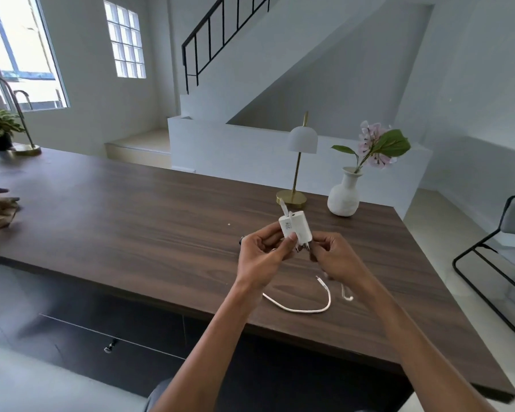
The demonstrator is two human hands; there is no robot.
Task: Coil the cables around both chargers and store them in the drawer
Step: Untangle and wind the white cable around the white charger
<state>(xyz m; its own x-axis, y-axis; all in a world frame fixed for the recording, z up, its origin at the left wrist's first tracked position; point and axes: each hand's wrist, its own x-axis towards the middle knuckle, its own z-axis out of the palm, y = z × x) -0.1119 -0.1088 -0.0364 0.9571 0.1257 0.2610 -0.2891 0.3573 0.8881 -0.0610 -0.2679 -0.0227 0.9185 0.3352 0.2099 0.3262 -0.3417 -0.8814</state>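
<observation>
Holding a small white rectangular plastic charger block [295, 230] up above the dark wood-grain table [131, 221], the person pinches it between both hands in the single head view. The left hand [263, 257] closes on the block's lower left side, thumb tip pressed against its front face, while the right hand [333, 257] closes around the bottom end where the metal prongs stick out. A thin white cable [302, 307] is plugged into the top of the block; its slack curves on the tabletop below the hands, with what looks like the free end lying near the right wrist, though blur makes that uncertain. The block should handle as light, rigid and smooth, so a firm pinch across its flat faces seems safest, keeping fingers off the prongs. The cable looks limp and springy; it will likely want guiding under slight tension, taken near the block first, or the loops may slip off the slick casing. A second charger is not visible. Below the table edge a dark drawer front with a small metal knob [110, 347] sits well apart from the hands, down and to the left.
</observation>
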